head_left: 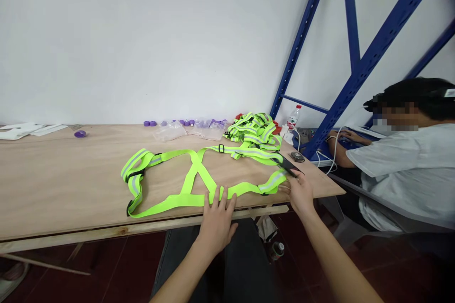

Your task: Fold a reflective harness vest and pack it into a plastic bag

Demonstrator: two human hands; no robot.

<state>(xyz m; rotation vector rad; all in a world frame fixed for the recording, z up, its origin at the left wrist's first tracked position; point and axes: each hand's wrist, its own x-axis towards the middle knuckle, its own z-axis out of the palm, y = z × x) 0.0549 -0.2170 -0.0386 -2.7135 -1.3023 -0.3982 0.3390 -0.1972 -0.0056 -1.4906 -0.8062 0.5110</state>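
Observation:
A neon yellow-green reflective harness vest (pixel 196 168) with grey stripes and black buckles lies spread on the wooden table (pixel 71 180), its straps crossing in the middle. My left hand (pixel 217 220) rests flat on its near strap, fingers spread, close to the table's front edge. At the harness's right end, my right hand (pixel 302 194) is closed around the end of a strap, by a thin black piece; the exact grip is partly hidden. Just beyond those fingers lies a dark flat object (pixel 293 166). Behind it rises a heap of similar reflective straps (pixel 254 130).
Clear plastic bags (pixel 170 131) and several purple rolls (pixel 150 123) sit along the wall. White sheets (pixel 21 130) lie far left. A round black object (pixel 297 156) and a bottle (pixel 294 116) stand right, near a blue metal frame (pixel 355 73). A person (pixel 412 161) sits beyond it.

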